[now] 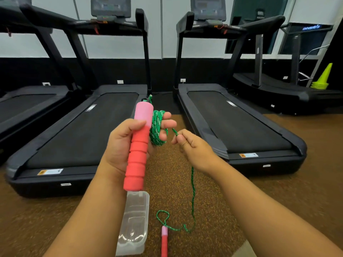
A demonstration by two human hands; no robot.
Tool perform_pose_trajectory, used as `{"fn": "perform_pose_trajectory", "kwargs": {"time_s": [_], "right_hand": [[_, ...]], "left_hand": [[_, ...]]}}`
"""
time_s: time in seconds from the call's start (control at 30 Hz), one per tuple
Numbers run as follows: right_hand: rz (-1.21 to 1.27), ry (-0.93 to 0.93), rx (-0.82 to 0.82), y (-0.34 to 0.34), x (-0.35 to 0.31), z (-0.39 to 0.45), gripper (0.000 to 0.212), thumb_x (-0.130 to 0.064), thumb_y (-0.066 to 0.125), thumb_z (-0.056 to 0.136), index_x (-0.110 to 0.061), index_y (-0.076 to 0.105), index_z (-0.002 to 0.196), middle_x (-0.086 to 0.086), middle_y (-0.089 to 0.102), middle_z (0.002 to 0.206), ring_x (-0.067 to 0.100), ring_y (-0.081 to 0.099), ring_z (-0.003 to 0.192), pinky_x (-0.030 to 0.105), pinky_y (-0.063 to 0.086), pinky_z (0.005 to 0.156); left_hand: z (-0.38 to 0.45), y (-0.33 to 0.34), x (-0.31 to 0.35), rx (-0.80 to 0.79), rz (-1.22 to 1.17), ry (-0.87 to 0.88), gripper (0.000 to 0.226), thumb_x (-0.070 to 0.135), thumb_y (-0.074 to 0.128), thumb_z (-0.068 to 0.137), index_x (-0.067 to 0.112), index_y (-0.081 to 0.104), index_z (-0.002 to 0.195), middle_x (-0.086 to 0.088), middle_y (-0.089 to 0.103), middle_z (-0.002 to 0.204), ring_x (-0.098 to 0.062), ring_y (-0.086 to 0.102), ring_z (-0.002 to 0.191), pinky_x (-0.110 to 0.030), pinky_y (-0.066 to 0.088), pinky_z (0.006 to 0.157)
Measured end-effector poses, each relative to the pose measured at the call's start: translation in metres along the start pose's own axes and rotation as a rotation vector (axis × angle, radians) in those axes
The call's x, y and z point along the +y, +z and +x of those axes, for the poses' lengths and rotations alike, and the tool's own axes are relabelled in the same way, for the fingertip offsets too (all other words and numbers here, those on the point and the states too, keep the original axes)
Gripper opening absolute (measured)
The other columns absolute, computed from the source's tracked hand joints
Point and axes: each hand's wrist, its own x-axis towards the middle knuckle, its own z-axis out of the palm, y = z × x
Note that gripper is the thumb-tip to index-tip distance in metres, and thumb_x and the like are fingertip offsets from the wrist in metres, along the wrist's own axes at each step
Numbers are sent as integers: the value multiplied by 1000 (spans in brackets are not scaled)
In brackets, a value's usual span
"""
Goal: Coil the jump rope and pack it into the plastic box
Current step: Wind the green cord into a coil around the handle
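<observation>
Your left hand (126, 145) is clenched around a red-and-pink foam handle (138, 145), thumb across its front, handle tilted with the pink end up and away from you. Several turns of the green jump rope (157, 127) are wound around the fingers of that same hand, just right of the handle and touching it.

Your right hand (193, 147) sits just right of the coil, thumb and forefinger pinched on the rope strand. From that pinch the rope hangs down to the floor (278, 164), well below the handle, bends left, forms one small loop, and ends at the second handle (164, 242), which lies on the floor.

The plastic box (134, 223) lies open-looking and clear on the floor directly below the held handle's red end, just left of the second handle, not touching it. Whether it has a lid on: cannot tell.

Treadmills (237, 125) stand beyond the handle; yellow cones (323, 78) are stacked far right.
</observation>
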Motion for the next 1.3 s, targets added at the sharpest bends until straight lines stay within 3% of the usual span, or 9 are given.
{"fn": "perform_pose_trajectory", "kwargs": {"time_s": [0.2, 0.43, 0.6, 0.77, 1.0, 1.07, 1.17, 1.23, 1.3], "right_hand": [[181, 71, -79, 19, 1, -11, 28, -37, 35, 102, -25, 58, 92, -9, 40, 62, 6, 36, 53, 28, 35, 53], [194, 143, -32, 46, 10, -37, 23, -35, 37, 102, -26, 56, 97, -9, 45, 59, 5, 40, 52, 27, 35, 52], [-90, 82, 169, 53, 7, -53, 13, -36, 38, 101, -28, 45, 93, -8, 53, 69, 8, 48, 60, 29, 38, 55], [-495, -198, 90, 49, 2, -60, 34, -39, 26, 101, -17, 50, 91, 0, 57, 79, 23, 52, 69, 37, 40, 60], [-849, -506, -9, 28, -24, -53, 29, -41, 43, 91, -21, 56, 76, -5, 58, 65, 20, 56, 54, 29, 42, 49], [-817, -521, -101, 19, -35, -49, 7, -27, 58, 87, -21, 57, 83, -4, 54, 71, 23, 56, 61, 31, 44, 53], [-723, -427, -196, 6, -48, -42, 32, 0, 58, 80, -26, 57, 99, -6, 49, 85, 24, 59, 80, 35, 50, 64], [-645, -423, -177, -1, -58, -37, 38, 5, 54, 80, -26, 59, 101, -7, 56, 93, 20, 60, 88, 34, 51, 70], [-594, -403, -143, -8, -66, -33, 34, 3, 53, 85, -26, 61, 100, -8, 58, 96, 17, 59, 90, 33, 52, 75]], "left_hand": [[7, -3, 5, 97, 61, 126, 76, 22, 67, 68, -6, 41, 133, -24, 58, 126, -21, 59, 79, -26, 54, 74], [12, -19, 21, 281, 17, 323, 95, 19, 80, 50, -8, 40, 133, -28, 53, 134, -26, 66, 86, -32, 53, 84], [10, -27, 17, 314, -37, 315, 103, 16, 79, 50, -9, 34, 139, -29, 52, 135, -34, 63, 109, -37, 50, 96], [7, -31, 12, 316, -45, 289, 97, 16, 73, 57, -8, 31, 141, -29, 50, 137, -37, 54, 123, -37, 48, 99], [2, -34, 0, 275, -31, 223, 84, 16, 64, 67, -8, 32, 141, -29, 46, 141, -39, 47, 129, -31, 55, 84], [0, -37, -7, 286, 7, 191, 89, 18, 70, 63, -7, 34, 140, -28, 47, 140, -39, 48, 128, -37, 51, 95], [-4, -39, -18, 305, 67, 109, 92, 22, 74, 60, -4, 37, 140, -25, 48, 141, -36, 49, 128, -45, 39, 106], [-6, -32, -26, 339, 89, 29, 72, 22, 67, 66, -5, 51, 130, -27, 59, 128, -30, 61, 116, -40, 47, 96], [-10, -25, -31, 389, 121, -13, 34, 19, 60, 67, -4, 74, 88, -21, 72, 77, -19, 72, 65, -20, 55, 57]]}}
